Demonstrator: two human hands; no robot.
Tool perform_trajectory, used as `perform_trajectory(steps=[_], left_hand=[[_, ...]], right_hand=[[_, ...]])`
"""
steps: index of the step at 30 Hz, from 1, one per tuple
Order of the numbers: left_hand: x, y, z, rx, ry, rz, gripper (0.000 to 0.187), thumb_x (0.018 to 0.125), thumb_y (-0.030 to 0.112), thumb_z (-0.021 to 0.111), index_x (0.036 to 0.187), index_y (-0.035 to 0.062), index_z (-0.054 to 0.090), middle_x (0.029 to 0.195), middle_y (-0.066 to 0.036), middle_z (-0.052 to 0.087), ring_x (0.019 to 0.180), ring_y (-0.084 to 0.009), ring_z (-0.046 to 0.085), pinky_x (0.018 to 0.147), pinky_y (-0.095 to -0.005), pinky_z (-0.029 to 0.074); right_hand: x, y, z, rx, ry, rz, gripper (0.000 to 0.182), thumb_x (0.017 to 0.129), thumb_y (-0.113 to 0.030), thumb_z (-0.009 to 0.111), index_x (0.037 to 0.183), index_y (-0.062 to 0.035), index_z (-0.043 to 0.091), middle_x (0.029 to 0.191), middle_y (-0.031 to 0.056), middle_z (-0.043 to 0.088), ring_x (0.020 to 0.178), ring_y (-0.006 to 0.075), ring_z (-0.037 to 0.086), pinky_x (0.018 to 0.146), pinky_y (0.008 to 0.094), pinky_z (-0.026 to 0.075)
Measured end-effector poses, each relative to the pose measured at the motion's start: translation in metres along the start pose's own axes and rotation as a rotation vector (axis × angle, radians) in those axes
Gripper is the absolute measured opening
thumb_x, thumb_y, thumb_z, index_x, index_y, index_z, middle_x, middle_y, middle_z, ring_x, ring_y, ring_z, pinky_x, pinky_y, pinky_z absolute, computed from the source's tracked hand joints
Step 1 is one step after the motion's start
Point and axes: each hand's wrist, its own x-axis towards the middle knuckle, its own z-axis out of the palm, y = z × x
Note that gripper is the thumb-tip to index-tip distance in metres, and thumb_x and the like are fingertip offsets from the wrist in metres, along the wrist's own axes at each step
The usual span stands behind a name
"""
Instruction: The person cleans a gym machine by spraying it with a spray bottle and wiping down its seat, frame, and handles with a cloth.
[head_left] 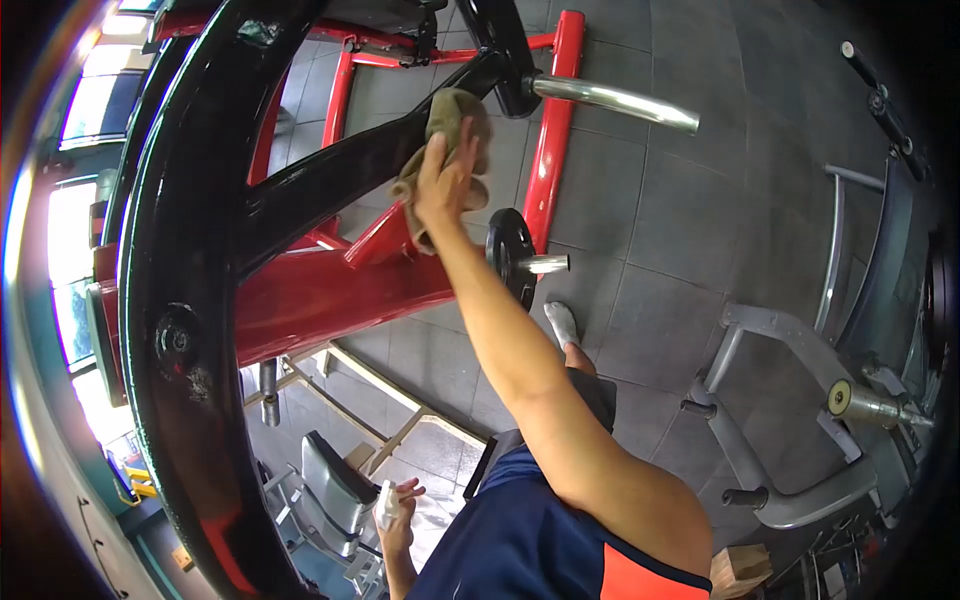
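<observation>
Crumpled olive-brown fabric cloth [455, 106]: single muted tone. Small white bottle-like object [387, 506]. Glossy black curved steel beam [175, 240]; glossy black straight steel arm [335, 178]. Bright red steel crossbeam [345, 300], matching red floor bar [553, 150]. Polished silver metal peg [620, 100]. Navy fabric shirt [520, 535], orange-red side panel [640, 575]. Light grey sock [561, 322]. Dark grey square floor tiles [685, 215], thin-lined grid pattern.

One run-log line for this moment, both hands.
right hand: on olive-brown cloth, against black beam | left hand: holding white object, likely bottle
</observation>
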Motion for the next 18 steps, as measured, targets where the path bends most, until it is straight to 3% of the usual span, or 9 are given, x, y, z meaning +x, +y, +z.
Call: perform_trajectory(steps=[3, 6, 8, 9, 10, 11, 15, 17, 18], left_hand=[[0.003, 0.005, 0.004, 0.009, -0.037, 0.036, 0.024, 0.09, 0.007, 0.067, 0.111, -0.0034, 0.063, 0.116, -0.024, 0.067, 0.099, -0.0319, 0.07, 0.09, -0.0453, 0.053], [-0.002, 0.007, 0.007, 0.056, -0.036, 0.05, 0.025, 0.09, 0.008, 0.067, 0.112, -0.0034, 0.063, 0.116, -0.024, 0.067, 0.098, -0.0321, 0.07, 0.089, -0.0455, 0.053], [-0.01, 0.007, 0.001, 0.077, -0.033, 0.075, 0.026, 0.092, 0.01, 0.066, 0.114, -0.004, 0.061, 0.117, -0.023, 0.067, 0.1, -0.0309, 0.07, 0.09, -0.044, 0.052], [-0.015, 0.004, 0.0, 0.085, 0.014, 0.068, 0.026, 0.093, 0.011, 0.065, 0.114, -0.0041, 0.061, 0.117, -0.023, 0.067, 0.101, -0.0303, 0.069, 0.091, -0.0435, 0.052], [-0.021, 0.001, -0.001, 0.091, 0.055, 0.052, 0.026, 0.094, 0.011, 0.064, 0.114, -0.0041, 0.061, 0.118, -0.022, 0.067, 0.101, -0.0298, 0.069, 0.091, -0.0431, 0.052], [-0.028, -0.002, 0.0, 0.094, 0.089, 0.033, 0.025, 0.094, 0.012, 0.063, 0.114, -0.0041, 0.06, 0.118, -0.021, 0.067, 0.102, -0.0292, 0.069, 0.092, -0.0427, 0.051], [-0.028, -0.013, 0.008, -0.011, 0.026, -0.035, 0.024, 0.093, 0.011, 0.065, 0.113, -0.0031, 0.062, 0.118, -0.019, 0.067, 0.101, -0.0283, 0.069, 0.093, -0.0413, 0.052], [-0.018, -0.024, 0.005, 0.015, -0.012, -0.059, 0.026, 0.091, 0.01, 0.067, 0.114, -0.0032, 0.063, 0.118, -0.019, 0.067, 0.099, -0.028, 0.07, 0.091, -0.04, 0.053], [-0.015, -0.022, 0.01, -0.024, -0.016, -0.03, 0.027, 0.091, 0.009, 0.068, 0.114, -0.0038, 0.064, 0.117, -0.019, 0.068, 0.099, -0.0278, 0.07, 0.089, -0.039, 0.053]], right_hand=[[-0.068, -0.019, 0.005, -0.134, -0.052, -0.223, 0.069, 0.1, -0.029, 0.044, 0.148, 0.0143, 0.022, 0.158, 0.0327, 0.016, 0.145, 0.0523, 0.014, 0.118, 0.0595, 0.012], [-0.075, -0.015, 0.013, -0.154, -0.016, -0.288, 0.067, 0.1, -0.025, 0.043, 0.152, 0.0098, 0.018, 0.16, 0.0303, 0.013, 0.147, 0.0496, 0.01, 0.116, 0.0639, 0.009], [-0.017, -0.004, 0.015, -0.193, 0.125, -0.137, 0.063, 0.102, -0.029, 0.04, 0.152, 0.0063, 0.024, 0.158, 0.0291, 0.02, 0.146, 0.0484, 0.016, 0.117, 0.06, 0.014], [0.011, 0.013, 0.013, 0.021, 0.096, 0.004, 0.062, 0.104, -0.036, 0.036, 0.15, 0.0044, 0.031, 0.155, 0.0281, 0.03, 0.144, 0.0467, 0.025, 0.117, 0.0551, 0.02], [0.023, 0.018, 0.01, 0.116, 0.076, 0.012, 0.062, 0.104, -0.039, 0.036, 0.148, 0.0055, 0.035, 0.15, 0.0294, 0.037, 0.14, 0.0459, 0.031, 0.117, 0.0518, 0.023], [0.023, 0.03, 0.011, 0.149, 0.061, -0.087, 0.063, 0.104, -0.038, 0.037, 0.147, 0.008, 0.034, 0.152, 0.0306, 0.033, 0.142, 0.0473, 0.026, 0.118, 0.0528, 0.02], [-0.078, -0.001, 0.015, 0.039, 0.109, -0.23, 0.06, 0.103, -0.031, 0.044, 0.145, 0.0116, 0.034, 0.157, 0.0304, 0.022, 0.146, 0.0482, 0.016, 0.12, 0.0494, 0.014], [-0.131, 0.014, 0.001, -0.171, -0.229, -0.28, 0.057, 0.103, -0.03, 0.045, 0.143, 0.01, 0.038, 0.152, 0.0293, 0.034, 0.144, 0.0439, 0.026, 0.119, 0.0464, 0.018], [-0.129, 0.016, -0.01, -0.006, -0.153, -0.091, 0.057, 0.103, -0.034, 0.046, 0.141, 0.0075, 0.04, 0.147, 0.0257, 0.038, 0.138, 0.0407, 0.032, 0.115, 0.0459, 0.024]])
